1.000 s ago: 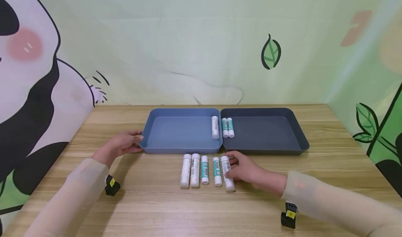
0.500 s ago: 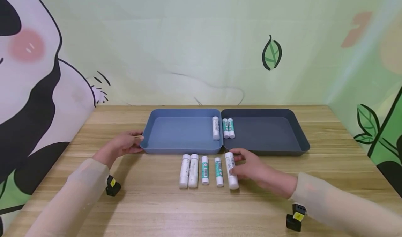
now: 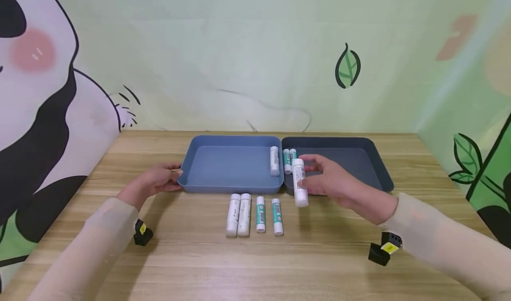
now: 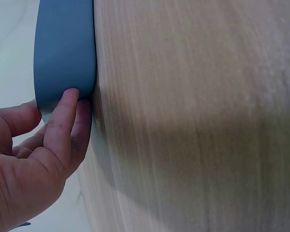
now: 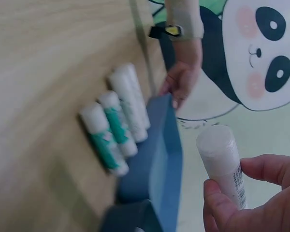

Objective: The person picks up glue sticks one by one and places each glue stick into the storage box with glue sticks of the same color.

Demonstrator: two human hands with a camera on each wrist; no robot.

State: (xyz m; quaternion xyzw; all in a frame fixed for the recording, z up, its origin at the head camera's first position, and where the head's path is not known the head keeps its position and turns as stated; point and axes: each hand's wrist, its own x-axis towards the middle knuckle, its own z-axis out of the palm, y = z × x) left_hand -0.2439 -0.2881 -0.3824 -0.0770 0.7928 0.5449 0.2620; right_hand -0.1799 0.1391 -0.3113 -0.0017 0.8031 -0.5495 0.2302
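Note:
My right hand (image 3: 331, 179) pinches a large white glue stick (image 3: 300, 194) between thumb and fingers, raised in front of the dark grey tray (image 3: 351, 188). Its cap and barcode label show in the right wrist view. At the left end of the blue tray (image 3: 229, 189), my left hand (image 3: 155, 181) holds the edge, thumb at the rim and fingers against the outer wall (image 4: 65, 58). On the table before the trays lie two large white glue sticks (image 3: 233, 214) and two small green-labelled glue sticks (image 3: 277, 216).
A large white glue stick (image 3: 274, 161) lies inside the blue tray by its right wall. Two small green-labelled glue sticks (image 3: 287, 161) lie at the dark tray's left wall. The trays stand side by side on the wooden table (image 3: 199, 265), before a panda-patterned backdrop (image 3: 239, 70).
My right hand has lifted the large white glue stick off the table and brought it up and slightly right, toward the dark tray. The left hand has stayed at the blue tray.

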